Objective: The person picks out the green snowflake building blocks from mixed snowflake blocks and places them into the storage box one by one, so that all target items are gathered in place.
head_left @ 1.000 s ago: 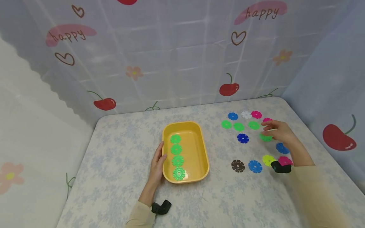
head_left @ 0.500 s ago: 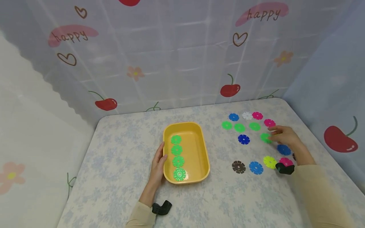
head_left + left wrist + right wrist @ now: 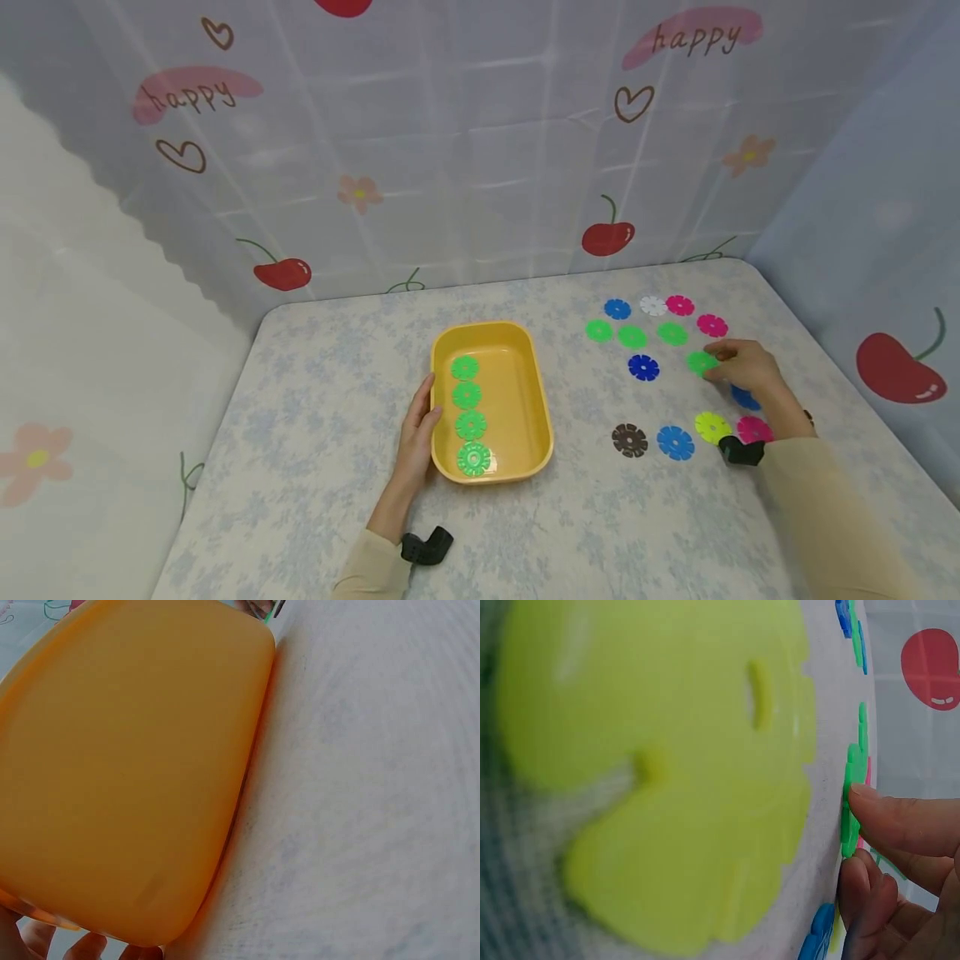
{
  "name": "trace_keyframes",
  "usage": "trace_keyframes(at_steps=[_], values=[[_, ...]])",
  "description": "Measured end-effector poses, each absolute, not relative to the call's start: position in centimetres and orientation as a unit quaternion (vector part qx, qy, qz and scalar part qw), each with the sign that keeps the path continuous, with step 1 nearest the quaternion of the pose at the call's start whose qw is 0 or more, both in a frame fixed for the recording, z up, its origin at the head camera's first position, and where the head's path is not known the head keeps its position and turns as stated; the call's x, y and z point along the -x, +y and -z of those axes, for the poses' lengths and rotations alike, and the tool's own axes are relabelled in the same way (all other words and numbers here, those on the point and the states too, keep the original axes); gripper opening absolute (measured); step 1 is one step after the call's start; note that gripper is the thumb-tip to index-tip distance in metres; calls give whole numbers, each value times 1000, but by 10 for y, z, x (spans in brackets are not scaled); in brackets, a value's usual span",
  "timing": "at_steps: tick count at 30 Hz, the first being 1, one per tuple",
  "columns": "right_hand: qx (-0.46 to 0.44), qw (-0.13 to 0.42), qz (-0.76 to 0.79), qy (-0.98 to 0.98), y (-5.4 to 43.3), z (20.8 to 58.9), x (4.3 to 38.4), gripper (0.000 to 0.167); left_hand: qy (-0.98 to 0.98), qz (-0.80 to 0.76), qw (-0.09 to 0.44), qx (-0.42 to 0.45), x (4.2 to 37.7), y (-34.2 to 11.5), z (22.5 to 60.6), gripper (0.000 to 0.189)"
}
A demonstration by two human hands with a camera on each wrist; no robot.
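Observation:
My left hand grips the left wall of a yellow plastic tray, its thumb over the rim. Inside, several green snowflake discs lie in a column along the left side. In the left wrist view the tray's outer wall fills much of the picture, with fingertips at its lower edge. Over at the right, my right hand pinches the edge of a green snowflake disc at the tabletop. In the right wrist view the thumb lies against that green disc.
Several loose discs lie around the right hand: green, dark blue, brown, light blue, yellow, pink and white. A printed curtain stands behind the table.
My right hand has come down onto the green disc, its thumb and fingers now at the disc's edge. The left hand and tray stay in place.

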State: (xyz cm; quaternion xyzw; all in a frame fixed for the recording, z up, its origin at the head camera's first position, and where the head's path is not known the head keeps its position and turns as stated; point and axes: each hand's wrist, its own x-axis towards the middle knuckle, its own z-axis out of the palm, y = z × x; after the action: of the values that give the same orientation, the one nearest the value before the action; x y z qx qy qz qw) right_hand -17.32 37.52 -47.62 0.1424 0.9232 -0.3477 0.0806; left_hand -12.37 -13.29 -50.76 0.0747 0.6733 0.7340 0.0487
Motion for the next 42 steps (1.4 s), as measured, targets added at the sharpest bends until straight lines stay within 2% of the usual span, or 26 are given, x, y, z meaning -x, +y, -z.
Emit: trace_keyframes(at_steps=[9, 18, 25, 37, 42], values=[[-149, 71, 334, 928, 371, 476, 174, 53, 679, -728, 46, -76, 124, -133, 508, 53], [-151, 62, 317, 934, 374, 465, 173, 36, 675, -733, 47, -76, 124, -132, 508, 54], [-127, 76, 366, 919, 373, 453, 174, 39, 676, -731, 48, -74, 124, -133, 507, 53], [-14, 106, 416, 903, 298, 419, 183, 35, 675, -733, 46, -76, 125, -134, 508, 53], [43, 93, 432, 896, 258, 409, 187, 30, 670, -737, 48, -80, 125, -135, 509, 53]])
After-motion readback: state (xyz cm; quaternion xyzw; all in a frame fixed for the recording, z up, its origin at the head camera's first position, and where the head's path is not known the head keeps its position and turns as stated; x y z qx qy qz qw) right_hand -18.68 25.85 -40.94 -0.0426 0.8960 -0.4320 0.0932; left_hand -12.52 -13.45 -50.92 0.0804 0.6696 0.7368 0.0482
